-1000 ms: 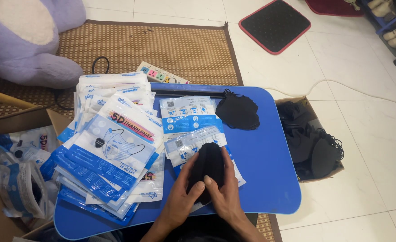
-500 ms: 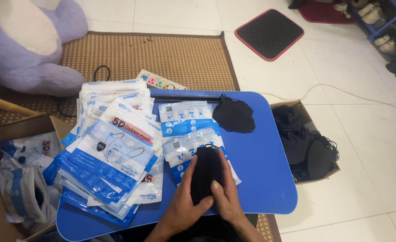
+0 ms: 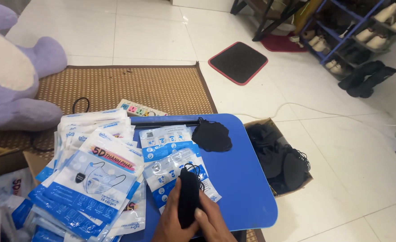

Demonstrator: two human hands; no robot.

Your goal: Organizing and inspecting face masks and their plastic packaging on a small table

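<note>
Both hands, left hand (image 3: 173, 219) & right hand (image 3: 211, 219), clamped together on 1 folded stack of black fabric face masks (image 3: 189, 201), at near edge of small blue plastic table (image 3: 247, 188). 2 clear mask pouches (image 3: 171, 154) beside it; 1 more black mask pile (image 3: 212, 136) near far edge.
</note>
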